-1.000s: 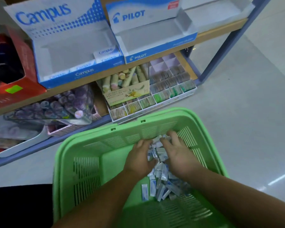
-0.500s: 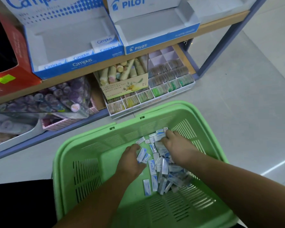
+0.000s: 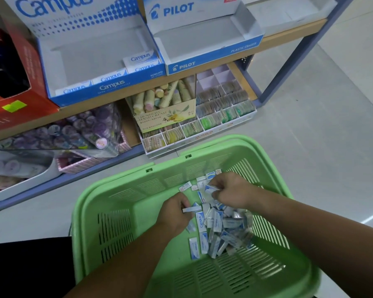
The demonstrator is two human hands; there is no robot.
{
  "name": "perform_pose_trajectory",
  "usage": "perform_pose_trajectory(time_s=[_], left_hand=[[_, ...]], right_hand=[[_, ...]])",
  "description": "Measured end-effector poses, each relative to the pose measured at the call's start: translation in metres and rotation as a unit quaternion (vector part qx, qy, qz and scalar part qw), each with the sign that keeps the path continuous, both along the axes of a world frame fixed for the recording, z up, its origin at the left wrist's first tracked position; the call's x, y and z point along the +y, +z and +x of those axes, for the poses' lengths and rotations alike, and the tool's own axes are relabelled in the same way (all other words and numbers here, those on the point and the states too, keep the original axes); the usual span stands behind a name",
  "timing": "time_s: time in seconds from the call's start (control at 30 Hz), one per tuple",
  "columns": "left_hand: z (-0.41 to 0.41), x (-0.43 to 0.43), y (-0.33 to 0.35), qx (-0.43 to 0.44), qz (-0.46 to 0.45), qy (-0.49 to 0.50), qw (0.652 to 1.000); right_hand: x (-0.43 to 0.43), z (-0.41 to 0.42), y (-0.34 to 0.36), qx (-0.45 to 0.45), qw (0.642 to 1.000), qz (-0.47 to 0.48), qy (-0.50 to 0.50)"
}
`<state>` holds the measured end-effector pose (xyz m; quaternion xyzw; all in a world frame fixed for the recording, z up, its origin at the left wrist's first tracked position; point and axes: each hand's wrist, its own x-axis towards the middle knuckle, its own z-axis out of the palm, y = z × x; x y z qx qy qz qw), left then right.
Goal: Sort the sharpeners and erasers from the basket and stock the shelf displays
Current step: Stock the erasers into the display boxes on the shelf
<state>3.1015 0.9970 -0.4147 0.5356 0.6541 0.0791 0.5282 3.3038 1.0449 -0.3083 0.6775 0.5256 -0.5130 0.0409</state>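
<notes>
Left hand [image 3: 174, 214], right hand [image 3: 233, 190] now each round eraser [image 3: 192, 210].

Single head-worn view, which looked steeply forward and down from close above the green basket [image 3: 108, 186] at lower centre, the shelf [image 3: 286, 37] crossing the upper frame.

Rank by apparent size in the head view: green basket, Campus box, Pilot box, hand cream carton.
Largest first:
1. green basket, nearest the camera, so it looks bigger
2. Campus box
3. Pilot box; both boxes are cut off at the top edge
4. hand cream carton
</notes>
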Motion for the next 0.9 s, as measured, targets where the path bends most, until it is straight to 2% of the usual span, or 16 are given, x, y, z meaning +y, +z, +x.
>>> perform_pose_trajectory(time_s=[0.17, 0.3, 0.43, 0.57, 0.63, 0.77, 0.9], left_hand=[[-0.005, 0.01, 0.019, -0.051, -0.031, 0.057, 0.997], [-0.02, 0.009, 0.051, -0.061, -0.048, 0.039, 0.996], [-0.033, -0.007, 0.06, 0.016, -0.075, -0.013, 0.997], [-0.029, -0.015, 0.057, 0.06, -0.073, -0.147, 0.985], [-0.022, -0.012, 0.051, 0.094, -0.064, -0.184, 0.976], [-0.012, -0.009, 0.036, 0.125, -0.07, -0.164, 0.976], [-0.004, -0.01, 0.028, 0.22, -0.061, -0.145, 0.963]], right_hand=[[0.007, -0.005, 0.021, 0.059, 0.996, -0.057, -0.046], [0.013, -0.008, 0.049, 0.1, 0.993, -0.044, -0.049], [0.003, -0.016, 0.066, 0.079, 0.996, -0.039, -0.019], [-0.018, -0.022, 0.057, 0.081, 0.995, -0.054, -0.035], [-0.027, -0.017, 0.046, 0.079, 0.994, -0.048, -0.052], [-0.038, 0.0, 0.031, 0.081, 0.991, -0.041, -0.097], [-0.036, 0.009, 0.024, 0.079, 0.989, -0.033, -0.121]])
